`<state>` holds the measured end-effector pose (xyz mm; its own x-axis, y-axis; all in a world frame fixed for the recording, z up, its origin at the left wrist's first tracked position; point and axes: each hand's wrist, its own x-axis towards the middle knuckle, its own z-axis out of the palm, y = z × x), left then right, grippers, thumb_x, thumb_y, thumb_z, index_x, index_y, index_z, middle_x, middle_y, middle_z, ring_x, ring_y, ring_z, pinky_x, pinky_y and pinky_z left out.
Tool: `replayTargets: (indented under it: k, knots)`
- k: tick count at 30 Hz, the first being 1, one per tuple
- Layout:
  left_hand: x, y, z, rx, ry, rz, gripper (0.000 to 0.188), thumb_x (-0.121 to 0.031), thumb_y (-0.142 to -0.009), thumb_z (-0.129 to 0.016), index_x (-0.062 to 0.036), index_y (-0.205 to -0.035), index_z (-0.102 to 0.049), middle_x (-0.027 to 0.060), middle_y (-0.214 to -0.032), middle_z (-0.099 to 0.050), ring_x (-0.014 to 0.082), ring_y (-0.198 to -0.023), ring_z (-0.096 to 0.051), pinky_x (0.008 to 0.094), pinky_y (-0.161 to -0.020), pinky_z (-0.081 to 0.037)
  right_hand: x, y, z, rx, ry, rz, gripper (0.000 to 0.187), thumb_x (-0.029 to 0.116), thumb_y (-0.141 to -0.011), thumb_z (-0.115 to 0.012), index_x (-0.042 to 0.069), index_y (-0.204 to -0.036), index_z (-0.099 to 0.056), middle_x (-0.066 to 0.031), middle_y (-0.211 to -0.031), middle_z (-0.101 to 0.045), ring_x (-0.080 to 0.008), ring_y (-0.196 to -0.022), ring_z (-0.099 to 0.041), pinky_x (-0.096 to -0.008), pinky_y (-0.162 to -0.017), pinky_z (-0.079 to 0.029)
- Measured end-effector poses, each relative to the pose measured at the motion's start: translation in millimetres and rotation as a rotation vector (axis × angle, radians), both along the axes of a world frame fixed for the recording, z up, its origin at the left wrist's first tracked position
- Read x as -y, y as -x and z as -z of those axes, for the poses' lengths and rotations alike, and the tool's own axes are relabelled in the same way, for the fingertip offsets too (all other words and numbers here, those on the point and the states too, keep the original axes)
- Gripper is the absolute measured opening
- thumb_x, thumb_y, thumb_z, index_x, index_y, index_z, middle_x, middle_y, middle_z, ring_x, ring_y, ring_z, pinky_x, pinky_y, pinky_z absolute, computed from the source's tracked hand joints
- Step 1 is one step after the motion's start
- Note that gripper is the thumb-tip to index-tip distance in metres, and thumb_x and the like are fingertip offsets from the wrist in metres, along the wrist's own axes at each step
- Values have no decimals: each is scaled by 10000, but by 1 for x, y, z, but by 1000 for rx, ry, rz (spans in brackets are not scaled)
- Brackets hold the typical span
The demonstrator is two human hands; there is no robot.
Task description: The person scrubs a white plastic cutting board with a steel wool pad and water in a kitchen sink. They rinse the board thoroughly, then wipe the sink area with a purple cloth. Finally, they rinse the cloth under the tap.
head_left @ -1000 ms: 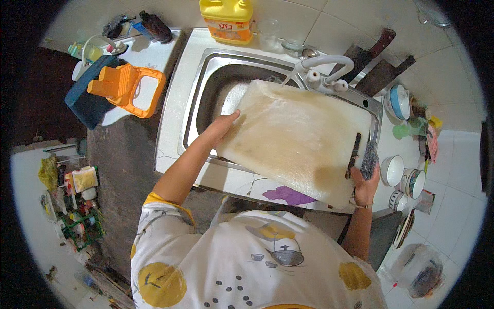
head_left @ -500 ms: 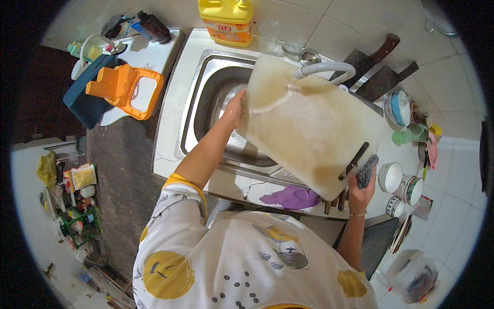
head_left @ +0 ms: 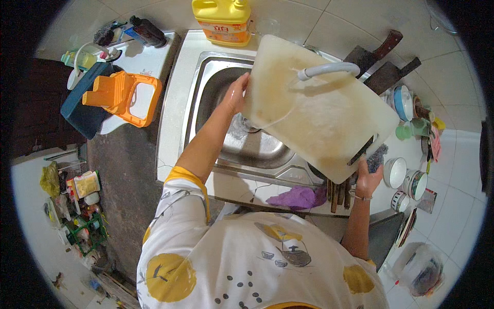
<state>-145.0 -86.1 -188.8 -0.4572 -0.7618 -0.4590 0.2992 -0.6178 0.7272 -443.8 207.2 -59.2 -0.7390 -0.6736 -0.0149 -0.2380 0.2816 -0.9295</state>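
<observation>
A large off-white cutting board [head_left: 321,123], stained yellowish, is held tilted over the right part of the steel sink [head_left: 280,157]. My left hand [head_left: 236,94] is closed on its left edge. At the lower right corner, by the slot handle, my right hand [head_left: 369,179] grips the board, with a grey steel wool scrubber [head_left: 378,158] also in its fingers. The grey curved faucet [head_left: 332,69] reaches over the board, and water runs across the surface and off the left edge into the basin. Some fingers of both hands are hidden behind the board.
Two cleavers [head_left: 388,77] lean at the back wall. Several bowls [head_left: 395,172] stand right of the board. A purple cloth [head_left: 297,198] lies on the front counter edge, beside dark sticks [head_left: 334,198]. A yellow jug [head_left: 222,23] stands behind the sink; an orange plastic stool [head_left: 123,98] is left.
The cutting board has shifted away from me and slightly right, with both hands still on it. Water now spills from its left edge into the basin.
</observation>
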Motion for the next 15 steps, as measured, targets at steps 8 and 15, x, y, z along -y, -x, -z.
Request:
replayTargets:
  k: [8,15]
  knots:
    - [-2,-56,-65,116,66,-77,457,-342,-953,-396,5,-1231,-501,123,-1221,-537,210,-1104,-512,327,-968,-372,25,-14,50,-176,-111,-39,491,158,-760,-678,-67,-1161,-504,-124,-1069,-599,-229,-932,-566,-352,-839,-446]
    - [-24,-99,-154,325,82,-208,503,-393,-953,-388,12,-1236,-482,128,-1214,-540,224,-1126,-493,363,-988,-351,81,-58,56,51,-103,3,345,131,-758,-674,-32,-1040,-558,-109,-953,-634,-190,-841,-578,-323,-786,-458]
